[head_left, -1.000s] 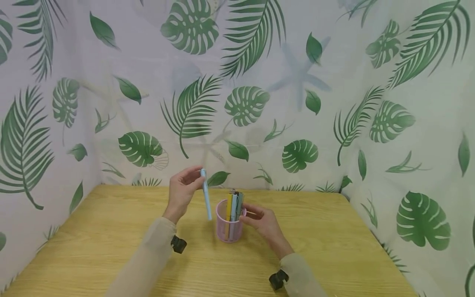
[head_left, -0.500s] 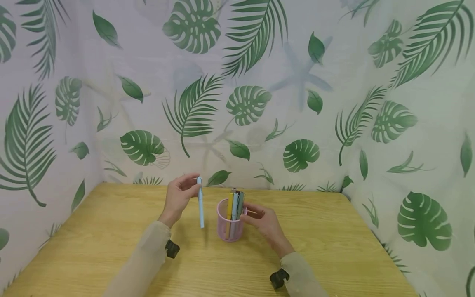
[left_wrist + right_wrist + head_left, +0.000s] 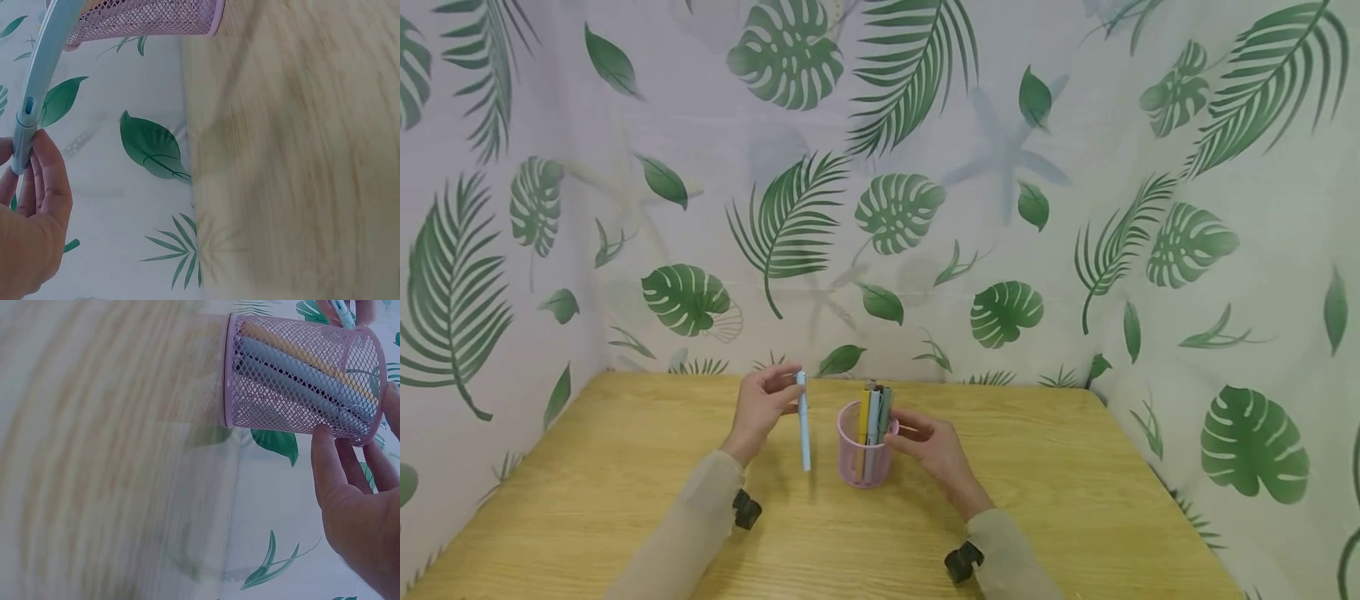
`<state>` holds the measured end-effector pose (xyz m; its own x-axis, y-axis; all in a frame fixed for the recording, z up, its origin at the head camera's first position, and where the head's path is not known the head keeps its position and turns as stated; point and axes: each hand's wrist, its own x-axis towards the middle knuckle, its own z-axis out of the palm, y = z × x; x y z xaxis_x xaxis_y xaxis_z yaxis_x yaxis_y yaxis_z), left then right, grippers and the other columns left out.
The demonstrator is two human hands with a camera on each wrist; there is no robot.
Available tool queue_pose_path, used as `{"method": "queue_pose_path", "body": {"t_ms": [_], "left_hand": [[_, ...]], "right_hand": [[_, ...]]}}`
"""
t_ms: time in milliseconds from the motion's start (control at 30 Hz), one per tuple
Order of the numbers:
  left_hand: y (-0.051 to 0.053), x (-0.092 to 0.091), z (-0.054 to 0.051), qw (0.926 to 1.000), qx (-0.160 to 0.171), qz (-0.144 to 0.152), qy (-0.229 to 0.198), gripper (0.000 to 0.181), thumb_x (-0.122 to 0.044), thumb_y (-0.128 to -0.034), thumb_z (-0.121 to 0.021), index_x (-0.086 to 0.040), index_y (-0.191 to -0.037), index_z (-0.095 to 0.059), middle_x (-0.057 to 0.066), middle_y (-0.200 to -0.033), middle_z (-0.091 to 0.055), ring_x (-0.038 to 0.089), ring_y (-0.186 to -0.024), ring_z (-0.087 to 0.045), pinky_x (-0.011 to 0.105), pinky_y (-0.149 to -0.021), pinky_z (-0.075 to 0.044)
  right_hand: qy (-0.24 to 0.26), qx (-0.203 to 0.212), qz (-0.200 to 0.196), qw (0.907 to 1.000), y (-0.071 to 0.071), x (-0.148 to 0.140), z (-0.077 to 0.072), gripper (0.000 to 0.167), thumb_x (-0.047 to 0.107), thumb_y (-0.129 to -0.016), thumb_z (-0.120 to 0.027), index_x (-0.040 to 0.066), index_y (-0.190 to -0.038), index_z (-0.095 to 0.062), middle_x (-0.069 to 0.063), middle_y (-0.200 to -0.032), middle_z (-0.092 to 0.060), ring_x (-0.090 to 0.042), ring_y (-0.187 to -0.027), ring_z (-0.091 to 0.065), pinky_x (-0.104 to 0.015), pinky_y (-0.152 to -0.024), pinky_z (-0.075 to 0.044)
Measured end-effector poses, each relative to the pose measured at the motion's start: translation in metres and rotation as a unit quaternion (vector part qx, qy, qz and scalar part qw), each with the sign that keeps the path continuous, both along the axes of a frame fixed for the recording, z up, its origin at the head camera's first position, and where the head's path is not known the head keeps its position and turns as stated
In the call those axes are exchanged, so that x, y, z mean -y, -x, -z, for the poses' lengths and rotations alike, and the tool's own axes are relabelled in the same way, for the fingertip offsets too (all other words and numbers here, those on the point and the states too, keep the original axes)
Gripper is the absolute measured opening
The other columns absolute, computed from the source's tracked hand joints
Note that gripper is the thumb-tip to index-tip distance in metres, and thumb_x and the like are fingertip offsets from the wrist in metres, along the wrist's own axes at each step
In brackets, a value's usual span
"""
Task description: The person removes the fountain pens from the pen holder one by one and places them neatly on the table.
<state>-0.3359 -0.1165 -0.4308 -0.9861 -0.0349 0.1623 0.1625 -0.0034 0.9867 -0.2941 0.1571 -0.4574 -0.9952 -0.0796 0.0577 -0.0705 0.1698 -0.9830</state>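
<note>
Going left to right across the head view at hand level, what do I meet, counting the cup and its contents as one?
Left hand → light blue pen it pinches → pink mesh cup → right hand.

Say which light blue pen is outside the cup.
The light blue pen pinched in the left hand, held beside the pink mesh cup. The other light blue one stands inside the cup, between the yellow pen and the grey-green pen.
</note>
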Motion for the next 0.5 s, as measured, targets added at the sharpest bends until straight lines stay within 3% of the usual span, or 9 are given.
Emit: {"method": "queue_pose_path", "body": {"t_ms": [233, 500], "left_hand": [[0.0002, 0.0031, 0.0036, 0.9996, 0.026, -0.009, 0.006, 0.034, 0.000, -0.0881, -0.068, -0.002, -0.122, -0.065, 0.014, -0.105, -0.070, 0.011, -0.082, -0.066, 0.036, -0.074, -0.060], [0.0032, 0.0099, 0.0089, 0.9974, 0.047, 0.039, 0.037, 0.035, 0.000, -0.0900, -0.065, -0.001, -0.125, -0.063, 0.019, -0.110, -0.069, 0.015, -0.085, -0.068, 0.036, -0.075, -0.061]], "right_hand": [[-0.001, -0.002, 0.000, 1.0000, 0.0008, -0.0021, 0.0037, 0.045, 0.018, -0.081, -0.081, 0.012, -0.124, -0.069, -0.009, -0.131, -0.065, -0.029, -0.117, -0.063, -0.043, -0.099, -0.051], [0.001, -0.012, -0.004, 0.9999, 0.0013, -0.0023, 0.0028, 0.046, 0.019, -0.082, -0.080, 0.010, -0.125, -0.068, -0.011, -0.131, -0.064, -0.031, -0.118, -0.062, -0.044, -0.099, -0.051]]}}
